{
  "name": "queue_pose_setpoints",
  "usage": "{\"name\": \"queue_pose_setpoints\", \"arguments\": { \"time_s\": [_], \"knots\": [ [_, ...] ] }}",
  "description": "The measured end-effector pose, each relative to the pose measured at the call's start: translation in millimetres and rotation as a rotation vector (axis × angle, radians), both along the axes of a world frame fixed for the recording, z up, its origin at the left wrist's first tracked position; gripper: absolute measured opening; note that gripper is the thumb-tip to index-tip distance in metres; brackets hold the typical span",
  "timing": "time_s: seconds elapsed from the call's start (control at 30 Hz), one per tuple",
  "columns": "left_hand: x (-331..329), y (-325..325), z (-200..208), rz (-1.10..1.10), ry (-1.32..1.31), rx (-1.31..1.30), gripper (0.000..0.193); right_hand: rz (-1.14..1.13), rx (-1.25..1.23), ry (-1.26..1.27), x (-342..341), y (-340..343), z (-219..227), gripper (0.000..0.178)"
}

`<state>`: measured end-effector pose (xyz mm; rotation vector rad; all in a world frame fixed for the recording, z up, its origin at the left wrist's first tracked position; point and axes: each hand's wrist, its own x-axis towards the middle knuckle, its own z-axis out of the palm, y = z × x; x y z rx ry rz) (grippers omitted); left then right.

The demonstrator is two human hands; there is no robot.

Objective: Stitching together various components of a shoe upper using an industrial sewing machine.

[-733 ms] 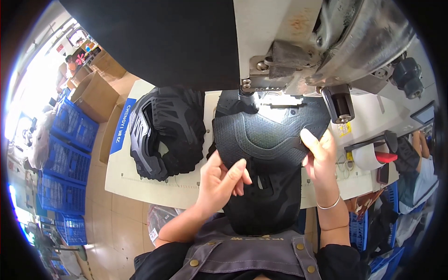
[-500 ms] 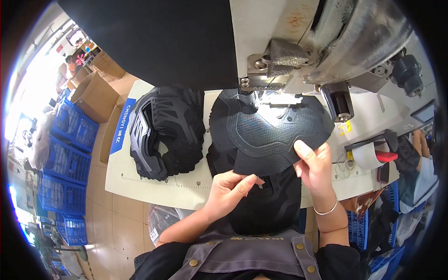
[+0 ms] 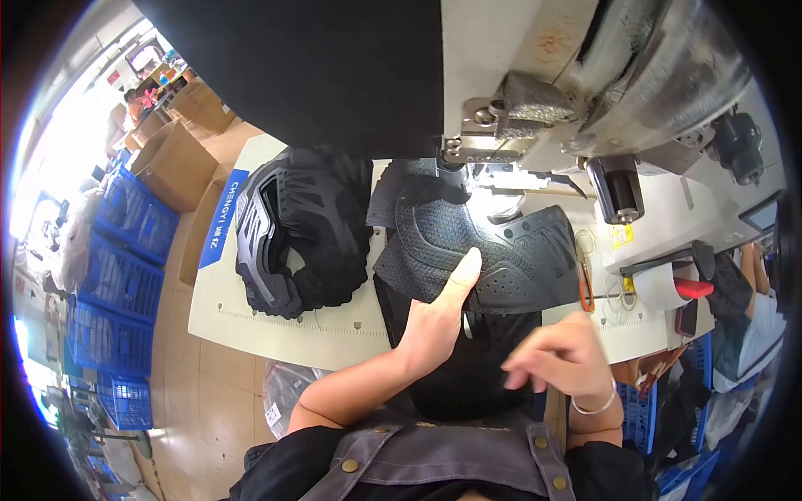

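A black textured shoe upper lies bent under the lit needle area of a sewing machine. My left hand grips its near edge, thumb pressed on top and the other fingers hidden beneath. Apart from the upper, at its near right, my right hand hangs in the air. Motion blurs its curled fingers, and I can make out nothing in them. More black material drapes over the table edge toward my lap, below my hands. To the left rests a stack of black shoe uppers.
Orange-handled snips lie right of the upper on the pale machine table. Beyond them are a red object and a dark phone-like object. Blue crates and cardboard boxes line the floor at left.
The upper has turned and shifted nearer, its right part now folded out. My left hand has moved up onto it with the thumb on top. My right hand has let go and drawn back toward me.
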<state>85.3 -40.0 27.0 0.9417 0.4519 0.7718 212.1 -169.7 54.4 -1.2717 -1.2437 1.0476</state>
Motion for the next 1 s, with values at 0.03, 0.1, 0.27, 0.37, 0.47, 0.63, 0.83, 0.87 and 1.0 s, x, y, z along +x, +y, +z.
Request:
{"name": "queue_pose_setpoints", "arguments": {
  "time_s": [0.03,0.1,0.27,0.37,0.47,0.63,0.83,0.87,1.0],
  "knots": [
    [-0.7,-1.6,-0.9,0.013,-0.016,0.016,0.026,-0.033,0.185,0.006,2.8,-7.9,-2.8,0.018],
    [-6.7,-3.0,-4.8,0.078,0.114,0.398,0.025,-0.507,0.478,-0.105,16.3,10.1,-5.1,0.018],
    [1.1,0.5,1.2,0.055,-0.059,-0.010,0.023,-0.418,0.144,-0.045,63.0,50.2,-16.0,0.026],
    [-1.5,5.3,2.0,0.064,-0.030,0.042,0.022,-0.412,0.150,0.028,66.5,45.6,-10.3,0.025],
    [-4.0,13.6,0.0,0.093,0.006,0.160,0.020,-0.464,0.234,0.087,61.6,46.9,-3.9,0.022],
    [-0.6,17.2,7.5,0.136,-0.006,0.225,0.017,-0.509,0.288,0.010,63.4,51.5,-3.1,0.021],
    [2.0,27.3,11.8,0.164,-0.024,0.324,0.016,-0.511,0.307,0.007,58.7,54.6,-0.3,0.020],
    [2.5,28.4,13.7,0.170,-0.038,0.344,0.016,-0.517,0.307,0.006,58.2,54.9,-0.4,0.020],
    [4.4,29.4,14.2,0.207,0.022,0.467,0.017,-0.552,0.286,-0.003,58.8,55.6,-0.5,0.020]
  ]
}}
